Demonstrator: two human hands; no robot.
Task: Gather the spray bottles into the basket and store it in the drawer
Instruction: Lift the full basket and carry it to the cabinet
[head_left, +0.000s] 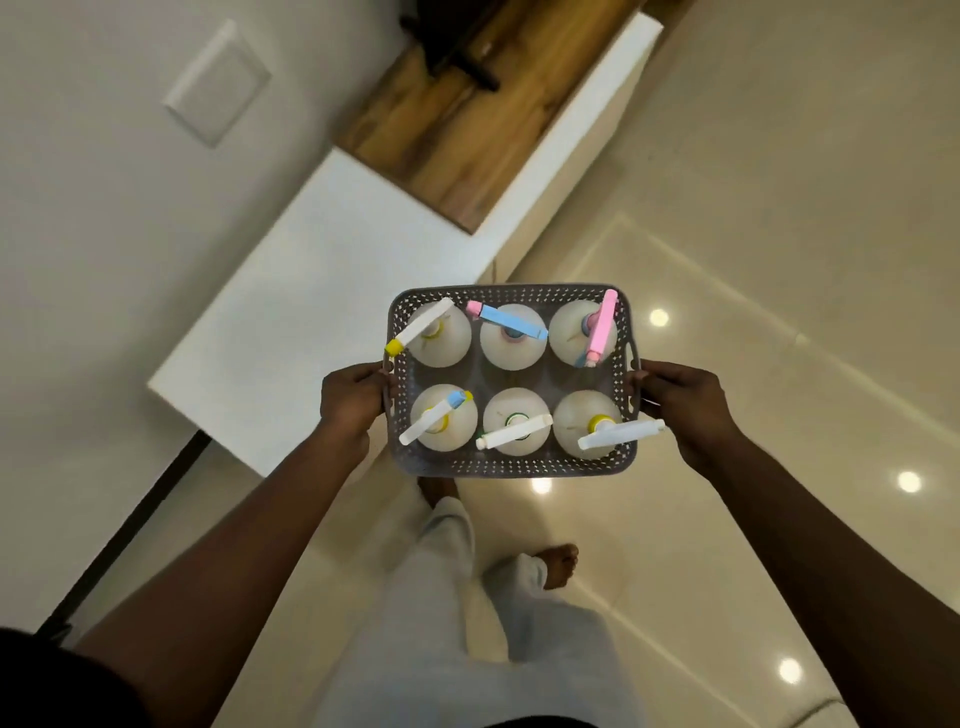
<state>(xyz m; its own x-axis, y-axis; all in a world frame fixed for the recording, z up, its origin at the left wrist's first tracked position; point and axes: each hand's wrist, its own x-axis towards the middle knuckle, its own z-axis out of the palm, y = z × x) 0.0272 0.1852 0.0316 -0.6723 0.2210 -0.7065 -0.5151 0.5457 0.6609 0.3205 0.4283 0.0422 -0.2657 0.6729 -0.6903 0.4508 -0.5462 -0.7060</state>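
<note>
A grey perforated basket (511, 466) hangs in the air in front of me, above the floor. Several white spray bottles (513, 344) stand upright inside it in two rows, with white, blue, pink and yellow spray heads. My left hand (352, 399) grips the basket's left handle and my right hand (678, 400) grips its right handle. No drawer front is visible from this angle.
A long low white cabinet (311, 312) with a wooden top section (457, 130) runs along the wall on the left. A dark object (457, 47) lies on the wood. Glossy beige floor tiles (727, 312) spread to the right. My legs and bare feet (561, 564) are below the basket.
</note>
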